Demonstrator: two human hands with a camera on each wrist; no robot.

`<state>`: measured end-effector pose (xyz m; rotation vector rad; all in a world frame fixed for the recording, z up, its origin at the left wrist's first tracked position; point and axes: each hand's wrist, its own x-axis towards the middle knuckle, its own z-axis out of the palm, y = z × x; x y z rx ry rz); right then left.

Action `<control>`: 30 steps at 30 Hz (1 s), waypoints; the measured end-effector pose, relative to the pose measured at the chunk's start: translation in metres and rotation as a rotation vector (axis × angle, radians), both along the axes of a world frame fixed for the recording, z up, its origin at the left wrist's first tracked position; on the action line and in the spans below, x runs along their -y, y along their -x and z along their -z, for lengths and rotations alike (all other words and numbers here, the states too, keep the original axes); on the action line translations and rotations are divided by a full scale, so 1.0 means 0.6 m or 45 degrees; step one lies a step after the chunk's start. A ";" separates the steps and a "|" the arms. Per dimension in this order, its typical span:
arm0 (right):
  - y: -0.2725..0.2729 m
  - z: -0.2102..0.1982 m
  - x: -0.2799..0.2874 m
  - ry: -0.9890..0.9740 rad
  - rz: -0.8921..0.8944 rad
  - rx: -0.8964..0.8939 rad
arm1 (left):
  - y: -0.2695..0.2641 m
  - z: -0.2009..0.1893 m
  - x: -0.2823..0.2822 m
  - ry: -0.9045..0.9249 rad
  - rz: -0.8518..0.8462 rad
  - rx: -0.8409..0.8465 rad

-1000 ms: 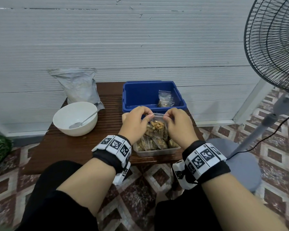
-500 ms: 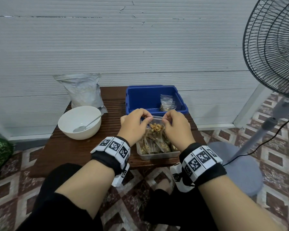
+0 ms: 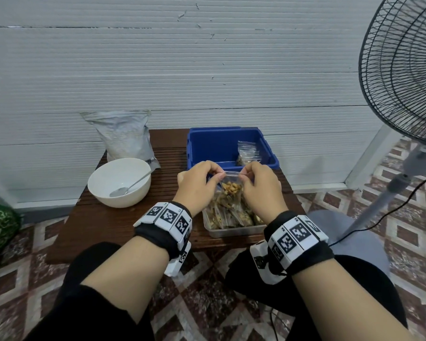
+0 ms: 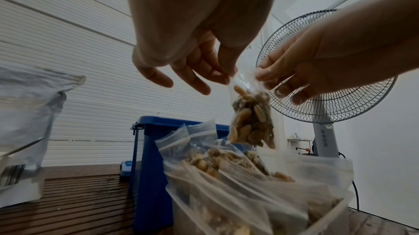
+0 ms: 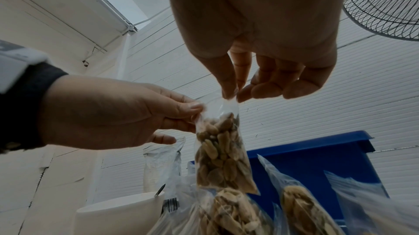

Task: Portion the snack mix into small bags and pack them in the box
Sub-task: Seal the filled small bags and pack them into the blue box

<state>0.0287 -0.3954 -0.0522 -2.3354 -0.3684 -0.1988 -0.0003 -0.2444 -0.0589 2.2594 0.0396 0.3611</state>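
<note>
A small clear bag of snack mix [image 3: 230,188] [image 4: 251,118] [image 5: 223,156] hangs between both hands, above a clear tray [image 3: 234,233] holding several filled bags. My left hand [image 3: 202,179] [image 4: 217,75] [image 5: 188,111] pinches the bag's top left corner between thumb and fingers. My right hand [image 3: 253,179] [image 5: 233,93] [image 4: 272,77] pinches the top right corner. Behind them sits the blue box [image 3: 217,146] [image 5: 317,158] with one filled bag [image 3: 247,152] leaning at its right side.
A white bowl [image 3: 119,182] with a spoon [image 3: 129,185] stands at the left of the brown slatted table [image 3: 108,225]. A large grey pouch [image 3: 126,137] leans on the wall behind it. A standing fan [image 3: 403,94] rises at the right.
The head view has tilted slightly, shifting the scene in the picture. Both hands stay pinched on the bag's top edge, fingers working along it.
</note>
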 end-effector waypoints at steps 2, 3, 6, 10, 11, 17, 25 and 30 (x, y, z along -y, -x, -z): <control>-0.004 -0.001 -0.001 -0.017 0.002 -0.008 | -0.002 -0.001 0.000 -0.006 -0.005 -0.007; -0.005 -0.001 -0.001 -0.024 0.004 -0.010 | -0.003 -0.001 0.000 -0.012 -0.005 -0.016; -0.009 0.000 0.000 -0.026 0.011 -0.017 | -0.009 0.000 0.002 -0.011 0.004 -0.022; -0.016 0.004 0.003 -0.069 -0.001 -0.033 | -0.014 0.001 0.005 0.016 0.025 0.002; -0.017 0.005 0.003 -0.089 -0.009 -0.035 | -0.015 0.001 0.006 0.017 0.026 0.012; -0.022 0.008 0.000 -0.152 -0.093 -0.005 | -0.017 0.002 0.009 -0.026 0.001 0.037; -0.027 0.004 -0.001 -0.122 -0.096 -0.004 | -0.020 -0.005 0.005 -0.093 0.030 0.033; -0.028 0.001 0.000 -0.191 -0.123 -0.019 | -0.021 -0.010 0.009 -0.083 0.080 0.031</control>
